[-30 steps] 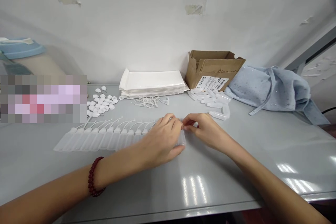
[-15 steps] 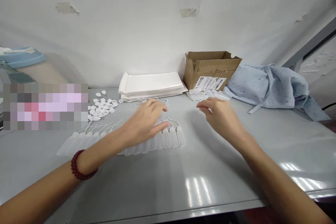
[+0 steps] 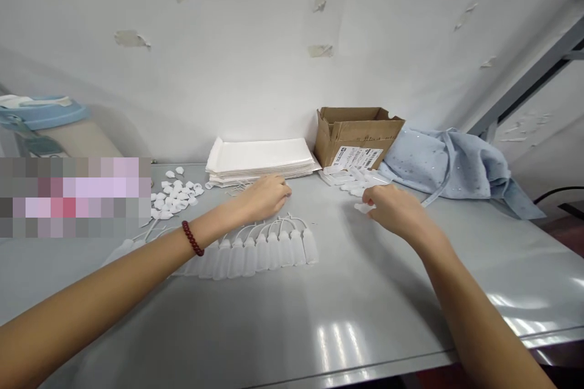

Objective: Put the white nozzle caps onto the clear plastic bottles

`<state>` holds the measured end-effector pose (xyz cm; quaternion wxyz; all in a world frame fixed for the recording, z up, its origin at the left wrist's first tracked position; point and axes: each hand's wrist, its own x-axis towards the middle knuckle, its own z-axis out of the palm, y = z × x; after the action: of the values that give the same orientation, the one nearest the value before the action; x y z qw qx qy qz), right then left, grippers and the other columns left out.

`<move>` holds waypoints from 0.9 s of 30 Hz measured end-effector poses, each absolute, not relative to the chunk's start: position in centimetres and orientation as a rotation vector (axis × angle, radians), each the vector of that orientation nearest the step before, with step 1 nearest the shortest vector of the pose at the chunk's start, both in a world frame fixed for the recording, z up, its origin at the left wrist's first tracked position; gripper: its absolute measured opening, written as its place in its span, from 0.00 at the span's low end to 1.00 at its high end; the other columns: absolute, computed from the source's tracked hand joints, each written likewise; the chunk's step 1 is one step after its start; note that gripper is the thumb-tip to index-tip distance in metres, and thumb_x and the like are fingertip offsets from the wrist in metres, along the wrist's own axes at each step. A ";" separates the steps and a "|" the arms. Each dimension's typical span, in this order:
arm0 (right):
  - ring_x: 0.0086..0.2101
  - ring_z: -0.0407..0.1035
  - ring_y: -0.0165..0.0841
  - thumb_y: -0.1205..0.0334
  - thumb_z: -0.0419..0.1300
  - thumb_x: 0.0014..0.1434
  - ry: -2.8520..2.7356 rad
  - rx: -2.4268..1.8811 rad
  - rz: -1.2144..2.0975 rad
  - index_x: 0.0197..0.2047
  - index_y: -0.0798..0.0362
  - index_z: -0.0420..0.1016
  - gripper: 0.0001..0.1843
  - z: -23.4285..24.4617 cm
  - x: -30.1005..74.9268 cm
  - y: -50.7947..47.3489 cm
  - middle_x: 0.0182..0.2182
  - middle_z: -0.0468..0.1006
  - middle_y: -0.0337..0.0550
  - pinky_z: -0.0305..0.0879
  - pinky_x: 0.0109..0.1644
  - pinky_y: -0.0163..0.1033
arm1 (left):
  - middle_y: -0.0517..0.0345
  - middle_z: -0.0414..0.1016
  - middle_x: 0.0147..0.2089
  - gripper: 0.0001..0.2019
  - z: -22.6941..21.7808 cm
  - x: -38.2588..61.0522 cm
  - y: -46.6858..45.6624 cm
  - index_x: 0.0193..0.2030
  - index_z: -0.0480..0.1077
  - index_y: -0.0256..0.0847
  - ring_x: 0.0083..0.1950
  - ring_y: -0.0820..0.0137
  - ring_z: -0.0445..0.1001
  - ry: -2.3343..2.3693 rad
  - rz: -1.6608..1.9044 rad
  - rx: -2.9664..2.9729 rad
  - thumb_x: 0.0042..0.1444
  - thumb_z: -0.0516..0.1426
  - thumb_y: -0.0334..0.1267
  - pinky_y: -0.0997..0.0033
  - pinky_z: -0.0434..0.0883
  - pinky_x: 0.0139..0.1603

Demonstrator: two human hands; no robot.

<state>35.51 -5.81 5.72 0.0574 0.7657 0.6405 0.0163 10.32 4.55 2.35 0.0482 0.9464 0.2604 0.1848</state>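
A row of several small translucent plastic bottles [image 3: 255,252] with thin white loops lies across the grey table [image 3: 356,310]. My left hand [image 3: 267,194], a dark red bead bracelet on its wrist, reaches past the row onto a heap of thin white loop strings [image 3: 237,189] below the stack of white sheets; its fingers are curled down on them. My right hand [image 3: 392,206] is out at the pile of loose translucent bottles [image 3: 351,177] by the cardboard box, fingers closed round one small bottle [image 3: 364,208].
A stack of white sheets [image 3: 260,158] lies against the wall. An open cardboard box [image 3: 353,134] stands to its right, a light blue cloth [image 3: 456,164] beyond it. Several small white caps [image 3: 176,191] are scattered at the left. The table's front edge runs along the bottom.
Both hands left the right end of the bottle row. The left moved up to the loop strings, the right went out to the loose bottles and closed on one. The camera tilted upward.
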 end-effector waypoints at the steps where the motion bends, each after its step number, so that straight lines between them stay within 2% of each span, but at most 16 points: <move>1: 0.33 0.71 0.38 0.71 0.59 0.51 1.941 2.313 0.046 0.35 0.52 0.77 0.09 5.7 35.4 -5.8 0.33 0.78 0.48 0.53 0.28 0.36 | 0.50 0.75 0.32 0.09 2.3 10.5 4.5 0.31 0.75 0.37 0.37 0.63 0.72 0.784 0.581 2.887 0.55 0.54 0.28 0.64 0.69 0.38; 7: 0.31 0.73 0.40 0.77 0.55 0.49 1.929 2.236 0.020 0.30 0.55 0.78 0.13 5.7 33.8 -5.7 0.31 0.78 0.53 0.53 0.26 0.36 | 0.51 0.78 0.41 0.11 4.2 9.5 2.6 0.38 0.73 0.37 0.45 0.66 0.74 0.874 0.949 2.785 0.60 0.50 0.26 0.63 0.72 0.46; 9: 0.32 0.73 0.42 0.78 0.54 0.51 1.943 2.203 0.028 0.30 0.55 0.77 0.13 5.6 33.2 -5.8 0.31 0.78 0.53 0.55 0.27 0.38 | 0.53 0.78 0.38 0.10 4.9 8.6 1.1 0.35 0.73 0.38 0.43 0.68 0.75 0.844 1.256 2.630 0.60 0.50 0.26 0.66 0.73 0.44; 12: 0.36 0.74 0.43 0.74 0.54 0.56 2.167 2.308 0.011 0.37 0.56 0.77 0.11 5.4 31.9 -6.2 0.38 0.79 0.54 0.63 0.33 0.42 | 0.56 0.78 0.35 0.07 5.1 7.1 -1.5 0.37 0.73 0.38 0.38 0.71 0.76 0.835 1.517 2.470 0.58 0.54 0.26 0.68 0.74 0.41; 14: 0.37 0.75 0.41 0.68 0.57 0.58 2.510 2.436 -0.238 0.42 0.54 0.75 0.10 5.4 30.6 -6.9 0.41 0.79 0.50 0.67 0.38 0.43 | 0.59 0.79 0.35 0.06 4.8 6.0 -3.0 0.39 0.73 0.40 0.36 0.72 0.76 0.930 1.522 2.429 0.57 0.56 0.27 0.69 0.75 0.40; 16: 0.35 0.75 0.37 0.61 0.60 0.57 2.773 2.426 -0.842 0.43 0.52 0.75 0.10 5.6 28.9 -7.7 0.39 0.80 0.45 0.70 0.38 0.41 | 0.61 0.79 0.35 0.06 4.4 5.2 -4.2 0.38 0.73 0.41 0.35 0.73 0.76 0.988 1.495 2.387 0.57 0.56 0.28 0.71 0.75 0.39; 18: 0.31 0.75 0.34 0.57 0.62 0.56 2.707 2.273 -1.480 0.43 0.52 0.75 0.12 5.7 27.0 -8.7 0.36 0.80 0.43 0.70 0.34 0.38 | 0.61 0.79 0.34 0.06 4.3 4.6 -5.1 0.36 0.73 0.41 0.35 0.73 0.77 1.001 1.467 2.367 0.56 0.57 0.27 0.72 0.75 0.37; 20: 0.30 0.74 0.32 0.57 0.63 0.55 2.644 2.143 -1.802 0.44 0.51 0.75 0.13 5.7 25.4 -9.7 0.36 0.80 0.42 0.70 0.33 0.37 | 0.60 0.79 0.34 0.06 4.4 4.3 -5.8 0.35 0.73 0.41 0.35 0.73 0.77 1.001 1.443 2.356 0.56 0.57 0.27 0.73 0.75 0.35; 23: 0.30 0.72 0.30 0.59 0.64 0.54 2.662 2.047 -1.969 0.44 0.50 0.75 0.13 5.3 23.9 -10.7 0.36 0.79 0.42 0.71 0.35 0.37 | 0.61 0.79 0.33 0.06 4.8 4.4 -6.9 0.35 0.73 0.42 0.34 0.73 0.77 0.973 1.435 2.312 0.56 0.58 0.26 0.75 0.75 0.34; 27: 0.28 0.71 0.28 0.61 0.64 0.55 2.806 2.070 -1.902 0.43 0.48 0.73 0.11 4.5 23.3 -11.5 0.35 0.78 0.40 0.71 0.35 0.37 | 0.60 0.79 0.33 0.08 4.8 4.9 -7.9 0.35 0.73 0.42 0.34 0.74 0.77 0.937 1.433 2.240 0.55 0.57 0.25 0.76 0.76 0.34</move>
<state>23.34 -11.54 4.45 -0.4034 0.4770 0.6464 -0.4381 4.90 -7.94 4.83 0.1605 0.7842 0.3281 0.5016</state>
